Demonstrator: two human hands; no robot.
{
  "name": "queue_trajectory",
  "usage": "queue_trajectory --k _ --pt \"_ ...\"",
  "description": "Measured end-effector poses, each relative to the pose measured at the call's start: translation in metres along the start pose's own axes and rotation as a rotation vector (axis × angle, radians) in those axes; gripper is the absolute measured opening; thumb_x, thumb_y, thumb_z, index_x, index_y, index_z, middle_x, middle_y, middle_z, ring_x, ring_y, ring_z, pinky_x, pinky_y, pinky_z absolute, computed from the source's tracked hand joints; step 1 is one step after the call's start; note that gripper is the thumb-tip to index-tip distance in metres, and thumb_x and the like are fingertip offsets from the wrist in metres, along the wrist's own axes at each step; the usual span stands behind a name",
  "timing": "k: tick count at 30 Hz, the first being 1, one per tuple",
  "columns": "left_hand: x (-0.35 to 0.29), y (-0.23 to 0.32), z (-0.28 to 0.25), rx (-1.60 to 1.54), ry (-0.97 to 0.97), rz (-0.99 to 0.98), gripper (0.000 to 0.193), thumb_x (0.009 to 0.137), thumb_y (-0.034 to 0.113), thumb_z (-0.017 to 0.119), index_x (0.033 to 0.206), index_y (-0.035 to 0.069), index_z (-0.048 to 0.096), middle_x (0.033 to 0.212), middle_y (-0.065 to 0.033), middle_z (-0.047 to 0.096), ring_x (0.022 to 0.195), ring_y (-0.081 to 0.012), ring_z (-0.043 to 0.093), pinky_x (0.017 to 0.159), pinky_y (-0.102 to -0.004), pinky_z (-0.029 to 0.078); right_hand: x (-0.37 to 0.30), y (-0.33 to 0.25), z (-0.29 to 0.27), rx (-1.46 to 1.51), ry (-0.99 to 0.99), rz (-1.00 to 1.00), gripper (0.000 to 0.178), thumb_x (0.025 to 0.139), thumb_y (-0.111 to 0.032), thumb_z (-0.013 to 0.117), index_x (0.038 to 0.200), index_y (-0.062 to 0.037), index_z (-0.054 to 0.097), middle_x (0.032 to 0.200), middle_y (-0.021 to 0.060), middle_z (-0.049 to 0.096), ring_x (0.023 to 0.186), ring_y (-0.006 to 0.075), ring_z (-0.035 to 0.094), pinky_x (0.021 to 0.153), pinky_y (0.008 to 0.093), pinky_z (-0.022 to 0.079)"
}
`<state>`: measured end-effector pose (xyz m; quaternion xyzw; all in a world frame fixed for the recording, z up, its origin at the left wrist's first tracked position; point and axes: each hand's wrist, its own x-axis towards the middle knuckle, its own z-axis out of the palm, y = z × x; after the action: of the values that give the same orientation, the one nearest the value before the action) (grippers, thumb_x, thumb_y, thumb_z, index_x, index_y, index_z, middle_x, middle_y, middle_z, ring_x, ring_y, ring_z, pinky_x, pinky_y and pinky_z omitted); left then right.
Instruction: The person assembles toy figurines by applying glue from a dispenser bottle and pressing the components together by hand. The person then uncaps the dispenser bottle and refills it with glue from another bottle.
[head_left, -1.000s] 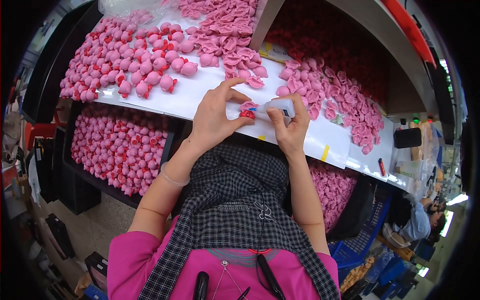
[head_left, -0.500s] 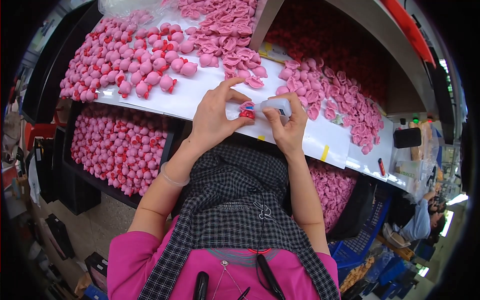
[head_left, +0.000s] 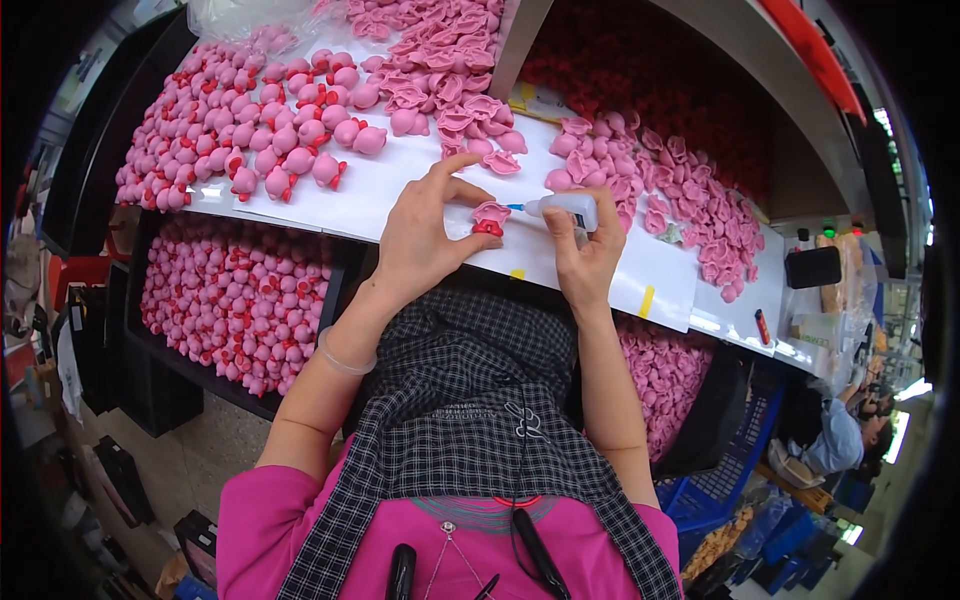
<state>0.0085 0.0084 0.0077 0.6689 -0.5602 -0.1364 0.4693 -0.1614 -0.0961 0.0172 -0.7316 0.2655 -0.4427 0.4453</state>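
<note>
My left hand (head_left: 420, 228) pinches a small pink toy half-shell (head_left: 491, 213) with red pieces (head_left: 486, 228) at its near edge, between thumb and fingers just above the white table (head_left: 400, 190). The shell's hollow side shows. In my right hand (head_left: 588, 258) lies a small translucent squeeze bottle (head_left: 573, 208), tilted sideways, its thin blue nozzle pointing left at the shell. A short gap seems to part the nozzle tip from the shell. Loose pink half-shells (head_left: 500, 162) lie just beyond my hands.
Joined pink-and-red toys (head_left: 270, 140) crowd the table's left; more fill a dark drawer (head_left: 235, 300) below. Half-shells (head_left: 690, 200) are heaped at the right, before a bin of red pieces (head_left: 640, 90). A red-and-black pen-like object (head_left: 762, 327) lies near the right edge. A person (head_left: 838, 437) sits far right.
The bottle in my right hand has drawn back slightly to the right, so its blue nozzle now shows apart from the half-shell. My left hand keeps its pinch.
</note>
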Motion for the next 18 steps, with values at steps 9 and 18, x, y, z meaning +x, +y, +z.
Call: queue_trajectory --k 9,18 --pt "0.0 0.0 0.001 0.003 0.007 0.014 0.087 0.067 0.017 0.09 0.14 0.006 0.044 0.102 -0.0035 0.074 0.102 -0.0213 0.066 0.098 -0.0349 0.043 -0.007 0.003 -0.007 -0.01 0.072 -0.038 0.02 0.091 -0.013 0.075 0.094 -0.001 0.059 0.082 0.0029 0.068 0.074 0.008 0.059 0.066 0.0211 0.046" --pt "-0.001 -0.001 0.0 0.007 0.003 0.005 0.087 0.067 0.018 0.09 0.139 0.007 0.043 0.102 -0.0028 0.074 0.103 -0.0211 0.066 0.099 -0.0351 0.042 -0.011 -0.002 -0.007 0.03 0.028 0.015 0.019 0.09 -0.013 0.075 0.092 -0.0015 0.06 0.084 0.0038 0.068 0.074 0.0088 0.059 0.066 0.0228 0.047"
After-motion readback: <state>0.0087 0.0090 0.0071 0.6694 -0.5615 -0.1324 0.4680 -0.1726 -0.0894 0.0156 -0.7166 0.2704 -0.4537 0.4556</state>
